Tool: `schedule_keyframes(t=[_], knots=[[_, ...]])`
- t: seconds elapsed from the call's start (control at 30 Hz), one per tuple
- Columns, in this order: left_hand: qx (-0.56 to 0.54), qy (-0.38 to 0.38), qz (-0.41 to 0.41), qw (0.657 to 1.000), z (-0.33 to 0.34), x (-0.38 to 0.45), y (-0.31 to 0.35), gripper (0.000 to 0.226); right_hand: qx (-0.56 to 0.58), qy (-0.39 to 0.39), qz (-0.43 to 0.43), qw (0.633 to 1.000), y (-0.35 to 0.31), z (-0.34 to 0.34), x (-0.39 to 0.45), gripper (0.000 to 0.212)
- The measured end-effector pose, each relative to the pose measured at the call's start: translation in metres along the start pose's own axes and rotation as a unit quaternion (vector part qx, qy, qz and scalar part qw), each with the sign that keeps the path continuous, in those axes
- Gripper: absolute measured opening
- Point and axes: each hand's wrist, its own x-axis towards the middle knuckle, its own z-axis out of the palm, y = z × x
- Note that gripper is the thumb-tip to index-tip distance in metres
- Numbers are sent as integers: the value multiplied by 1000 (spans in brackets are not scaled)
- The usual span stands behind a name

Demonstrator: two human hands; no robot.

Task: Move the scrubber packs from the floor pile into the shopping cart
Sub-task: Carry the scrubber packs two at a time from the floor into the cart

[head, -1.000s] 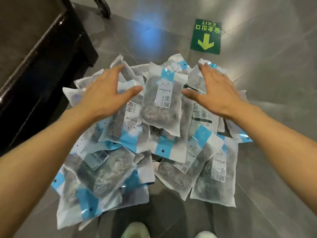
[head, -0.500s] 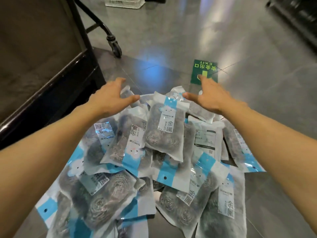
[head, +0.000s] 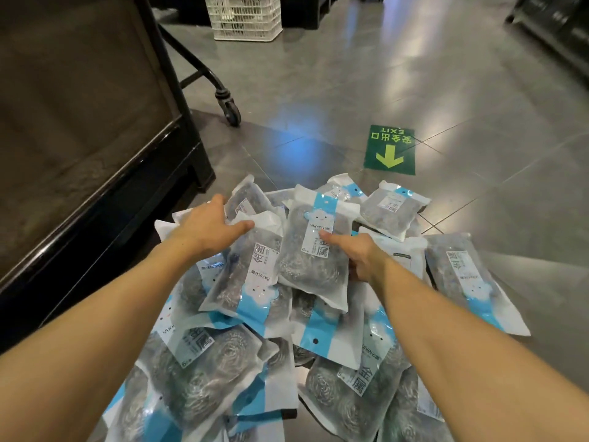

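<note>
Both hands have dropped onto the heap since half a second back, when they were only hovering spread above it. I've got my right hand (head: pixel 357 255) clamped on the topmost clear plastic pack of grey steel-wool scrubbers with a pale blue stripe (head: pixel 314 250), thumb laid across its white label and fingers tucked out of sight under its right edge. My left hand (head: pixel 210 229) rests flat, fingers loose and apart, on the neighbouring scrubber pack (head: pixel 248 275) and the ones behind it; whether it has any real purchase yet, I can't tell.

Step in hand, as I read it: the first grab, nothing lifted. The floor pile of scrubber packs (head: pixel 287 346) sits whole on the grey tiled floor (head: pixel 478 90). Next I need the left fingers to curl under a pack edge, then lift both hands and swing left to the black-framed shopping cart (head: pixel 178 100), whose dark side panel and castor wheel (head: pixel 231 111) stand just beside the pile. The bags look slippery and stacked loose, so I'd expect some sliding.

Reading labels: "yuniei" or similar on the white strip, large characters 金属, a "6" at the corner. Beyond lies a green floor sticker (head: pixel 390 149), upside down to me: "EXIT", 安全出口, and an arrow. A white plastic crate (head: pixel 245 17) stands further off.
</note>
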Motion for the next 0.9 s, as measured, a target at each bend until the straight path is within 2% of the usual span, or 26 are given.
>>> schedule_keyframes(t=[0.13,0.17,0.3,0.43,0.53,0.63,0.73,0.83,0.9], knots=[[-31,-5,-43,999,9,-5,-7,80,20,-25,22,999,0,17,-1,13],[-48,-7,-58,997,11,-4,-8,79,18,-26,27,999,0,20,0,12],[-97,-58,-117,987,17,-4,0,65,20,-36,34,999,-2,20,3,18],[-63,-142,-143,977,32,-3,7,69,48,-35,2,998,-4,8,4,21],[-19,-148,-136,979,43,-2,16,69,69,-39,-36,996,-10,-4,6,22],[-24,-147,-158,976,56,-2,21,69,78,-68,-66,992,-16,-17,3,25],[-29,-167,-157,973,62,-3,25,62,51,-62,-67,994,-18,-31,2,33],[-73,-169,-135,974,63,-2,33,43,36,-43,-63,996,-22,-44,-3,32],[-160,-158,-141,964,66,-1,39,45,52,-44,-75,995,-26,-52,-7,28]])
